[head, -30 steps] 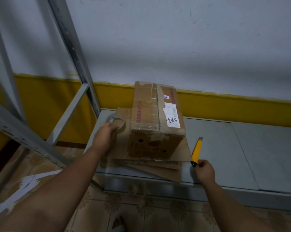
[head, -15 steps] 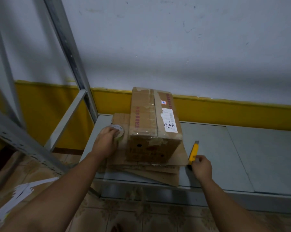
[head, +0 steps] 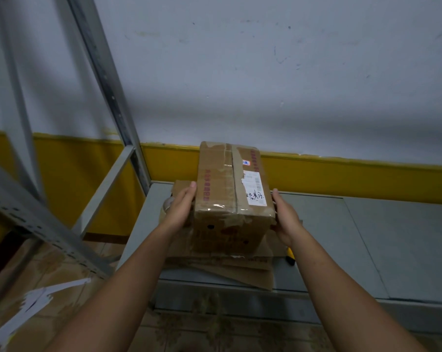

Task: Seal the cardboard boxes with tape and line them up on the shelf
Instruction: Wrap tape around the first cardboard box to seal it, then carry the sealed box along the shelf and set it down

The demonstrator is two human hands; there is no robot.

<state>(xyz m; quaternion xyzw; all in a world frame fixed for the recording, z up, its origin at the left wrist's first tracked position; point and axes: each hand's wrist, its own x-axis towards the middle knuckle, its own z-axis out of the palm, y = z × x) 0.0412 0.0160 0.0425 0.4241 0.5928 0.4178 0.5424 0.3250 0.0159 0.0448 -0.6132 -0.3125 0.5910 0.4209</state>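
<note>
Left hand (head: pixel 179 209) and right hand (head: pixel 284 217) press flat, fingers extended, against opposite sides of the box (head: pixel 231 196). Box rests on flattened cardboard (head: pixel 240 265) on the shelf (head: pixel 329 237).

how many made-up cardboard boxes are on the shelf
1: the cardboard box stands on a stack of flattened cardboard at the left end of the shelf, left hand and right hand against its sides. None seems hidden.

Tape roll (head: pixel 167 205) half behind left hand (head: pixel 180 208)
</note>
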